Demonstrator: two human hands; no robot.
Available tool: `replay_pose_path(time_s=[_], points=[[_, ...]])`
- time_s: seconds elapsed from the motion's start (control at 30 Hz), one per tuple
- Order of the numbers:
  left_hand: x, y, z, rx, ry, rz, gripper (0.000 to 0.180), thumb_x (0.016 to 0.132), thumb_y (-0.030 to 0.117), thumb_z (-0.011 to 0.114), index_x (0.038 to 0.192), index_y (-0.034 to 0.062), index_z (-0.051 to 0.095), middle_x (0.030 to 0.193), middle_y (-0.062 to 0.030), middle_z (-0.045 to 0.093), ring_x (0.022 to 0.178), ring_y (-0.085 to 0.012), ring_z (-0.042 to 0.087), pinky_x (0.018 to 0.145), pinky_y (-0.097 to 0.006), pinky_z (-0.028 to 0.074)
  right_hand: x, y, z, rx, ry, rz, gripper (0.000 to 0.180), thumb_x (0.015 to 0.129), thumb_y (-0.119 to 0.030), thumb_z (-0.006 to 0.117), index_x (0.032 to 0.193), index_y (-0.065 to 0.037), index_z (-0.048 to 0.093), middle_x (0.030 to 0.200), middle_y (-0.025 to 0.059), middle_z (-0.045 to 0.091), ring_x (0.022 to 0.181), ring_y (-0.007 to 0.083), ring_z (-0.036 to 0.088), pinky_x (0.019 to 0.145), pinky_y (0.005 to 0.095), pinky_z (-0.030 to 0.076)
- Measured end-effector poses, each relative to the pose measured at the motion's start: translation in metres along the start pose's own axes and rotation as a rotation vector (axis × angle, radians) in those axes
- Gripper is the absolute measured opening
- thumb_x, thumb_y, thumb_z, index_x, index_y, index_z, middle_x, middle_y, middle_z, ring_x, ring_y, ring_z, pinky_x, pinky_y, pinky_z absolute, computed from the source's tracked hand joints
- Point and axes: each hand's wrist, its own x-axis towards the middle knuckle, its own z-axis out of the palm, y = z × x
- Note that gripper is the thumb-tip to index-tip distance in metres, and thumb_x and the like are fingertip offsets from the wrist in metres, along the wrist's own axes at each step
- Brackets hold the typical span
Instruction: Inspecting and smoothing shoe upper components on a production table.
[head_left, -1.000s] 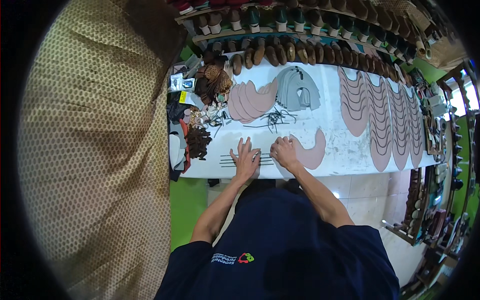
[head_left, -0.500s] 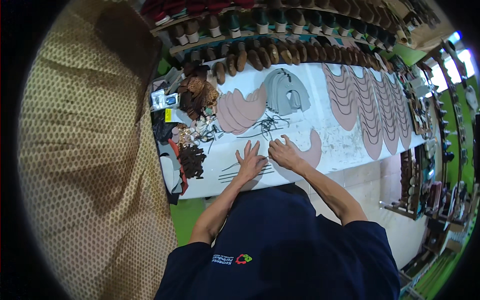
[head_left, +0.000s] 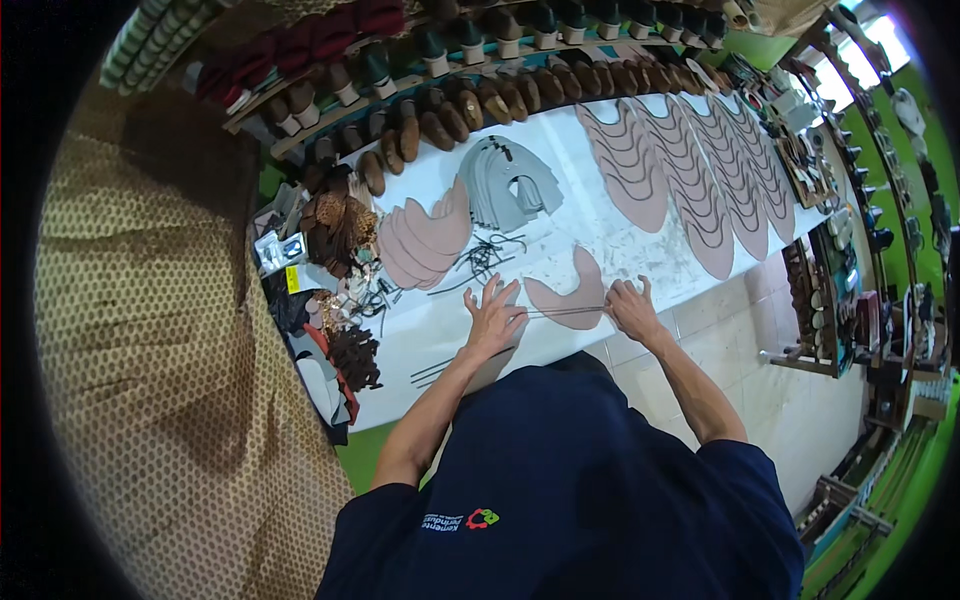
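My left hand (head_left: 494,318) lies flat with fingers spread on thin dark strips (head_left: 470,355) near the front edge of the white worktable (head_left: 560,215). My right hand (head_left: 633,308) presses flat on the table beside a pink curved leather piece (head_left: 570,295), with the strips running between the two hands. Neither hand grips anything.
A stack of pink leather pieces (head_left: 420,240) and a grey stack (head_left: 512,185) lie further back. Rows of pink cut pieces (head_left: 690,170) cover the table's right. Brown shoe lasts (head_left: 480,105) line the far edge. Dark scraps (head_left: 345,345) crowd the left end. Shelves (head_left: 850,300) stand right.
My hands have drawn apart along the strips: the right hand slid right past the pink piece, the left stayed on the strips. The view also tilted.
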Motion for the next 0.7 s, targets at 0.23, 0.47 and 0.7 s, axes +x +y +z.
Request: replay_pose_path(time_s=[0.23,0.47,0.7], points=[[0.030,0.025,0.027,0.096,0.062,-0.021,0.019,0.097,0.032,0.072,0.108,0.0223,0.085,0.164,-0.0066,0.047,0.158,-0.0357,0.026,0.114,-0.077,0.009,-0.017,0.047,-0.002,0.027,-0.051,0.091,0.013,0.096,-0.026,0.070,0.099,-0.014,0.071,0.105,0.0042,0.061,0.112,0.0235,0.061,0.119,0.0653,0.026],[0.026,0.027,0.023,0.079,0.087,-0.048,0.023,0.096,0.031,0.073,0.115,0.0229,0.083,0.169,-0.0099,0.039,0.159,-0.0365,0.023,0.114,-0.079,0.009,-0.013,0.065,-0.022,0.340,-0.197,0.350,0.019,0.078,-0.033,0.085,0.087,-0.017,0.078,0.101,0.0018,0.070,0.117,0.0259,0.062,0.119,0.0706,0.020],[0.020,0.023,0.013,0.156,0.113,-0.213,0.038,0.093,0.025,0.071,0.130,0.0241,0.076,0.176,-0.0136,0.024,0.162,-0.0384,0.014,0.114,-0.080,0.010,0.009,0.041,-0.021,0.407,0.037,0.316,0.017,0.079,-0.032,0.085,0.087,-0.018,0.080,0.102,0.0018,0.070,0.114,0.0252,0.063,0.112,0.0634,0.029]])
